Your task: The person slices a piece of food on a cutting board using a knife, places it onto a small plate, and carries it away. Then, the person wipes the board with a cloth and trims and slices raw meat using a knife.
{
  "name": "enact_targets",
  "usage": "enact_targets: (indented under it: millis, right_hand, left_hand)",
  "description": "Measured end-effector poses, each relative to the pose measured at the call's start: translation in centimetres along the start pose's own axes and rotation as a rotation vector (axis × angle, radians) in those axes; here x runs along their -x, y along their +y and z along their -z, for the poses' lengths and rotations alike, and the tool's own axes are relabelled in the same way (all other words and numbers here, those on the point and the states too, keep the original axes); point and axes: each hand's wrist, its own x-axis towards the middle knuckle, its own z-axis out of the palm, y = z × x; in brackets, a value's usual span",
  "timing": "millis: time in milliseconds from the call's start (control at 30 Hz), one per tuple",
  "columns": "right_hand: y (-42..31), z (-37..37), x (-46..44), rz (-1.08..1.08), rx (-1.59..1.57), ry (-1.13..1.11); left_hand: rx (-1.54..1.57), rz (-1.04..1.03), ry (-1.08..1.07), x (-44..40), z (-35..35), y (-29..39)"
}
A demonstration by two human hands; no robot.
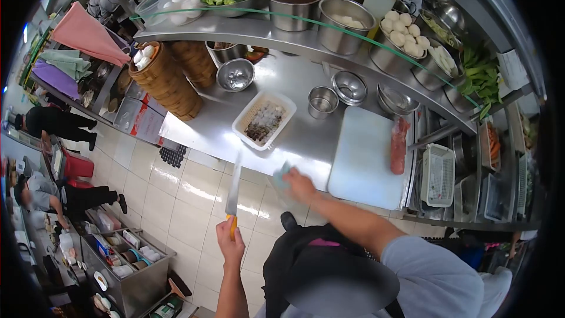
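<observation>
My left hand is closed around the yellow handle of a knife, its long blade pointing away from me over the floor, with the tip close to the counter's front edge. A blue-green cloth is gripped in my right hand, which is at the front edge of the steel counter. Beyond the knife tip sits a white plastic basket with pale, icy-looking pieces and darker pieces in it. To the right lies a white cutting board, bearing a long pinkish-red piece of food, probably meat in wrap.
Bamboo steamers are stacked at the counter's left end. Metal bowls and a small steel pot stand farther back. Overhead, a shelf carries broccoli, eggs and several pots. Other people are at the left.
</observation>
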Motion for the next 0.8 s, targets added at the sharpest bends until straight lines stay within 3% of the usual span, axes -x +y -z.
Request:
enact_targets:
  millis: [67,100,167,200,267,333,433,567,700,800]
  right_hand:
    - [1.1,-4.1,2.9,0.083,-0.008,-0.193]
    - [1.0,-4.1,3.7,0.087,-0.013,-0.186]
    - [1.2,-2.8,4.8,-0.36,-0.669,-0.252]
    - [0.8,-1.7,5.3,-0.368,-0.666,-0.242]
    - [-0.4,2.4,6.4,-0.56,-1.697,0.018]
    - [-0.8,4.6,5.9,-0.532,-1.761,0.124]
    - [0.2,5.8,4.9,-0.545,-1.62,0.253]
    - [2.8,9.4,6.6,-0.655,-1.669,0.511]
    - [9.8,13.5,10.9,-0.744,-1.763,0.742]
    - [17.0,18.2,16.4,-0.673,-1.618,1.079]
  left_hand:
    - [-0.013,-0.029,-0.029,-1.5,-1.5,0.5]
    - [-0.004,-0.035,-0.066,-2.5,-1.9,1.3]
    - [-0.015,-0.067,-0.119,-4.9,-3.4,2.8]
    - [-0.005,-0.072,-0.124,-6.0,-4.1,3.6]
    - [-0.042,-0.186,-0.226,-7.5,-5.8,5.6]
    - [-0.003,-0.263,-0.297,-8.1,-8.6,6.5]
    - [-0.098,-0.493,-0.447,-8.7,-11.9,8.9]
    - [-0.092,-0.677,-0.583,-10.9,-11.9,11.2]
    - [-0.055,-0.773,-0.643,-12.8,-10.5,10.3]
    - [-0.059,-0.754,-0.618,-13.5,-10.2,8.6]
